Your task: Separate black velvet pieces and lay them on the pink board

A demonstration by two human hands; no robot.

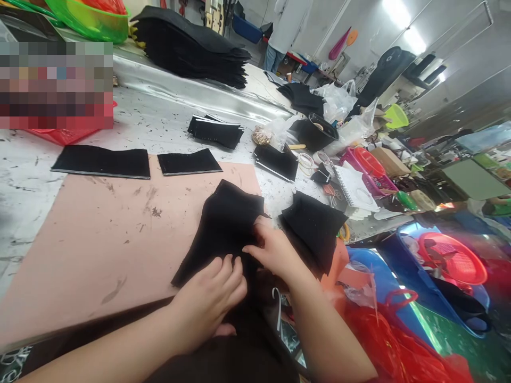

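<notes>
A cut piece of black fabric [227,213] lies at the near right edge of the pink board, partly hanging over towards my lap. My right hand [275,250] grips its right edge, thumb on top, the other fingers mostly hidden beneath. Across the lower part of the same piece rest the fingertips of my left hand [213,292], with the thumb held apart below. Right of my right hand is a stack of black fabric pieces [315,229]. Two narrow black strips, one longer [104,162] and one shorter [189,161], lie along the board's far edge.
The pink board [107,234] covers the near table. Beyond it are small black stacks [215,130], a red tray [64,135], and a tall black pile [191,48]. Tape rolls [306,162] and a notebook [353,186] lie right. Blue bins [399,255] stand below. A person [285,26] stands behind.
</notes>
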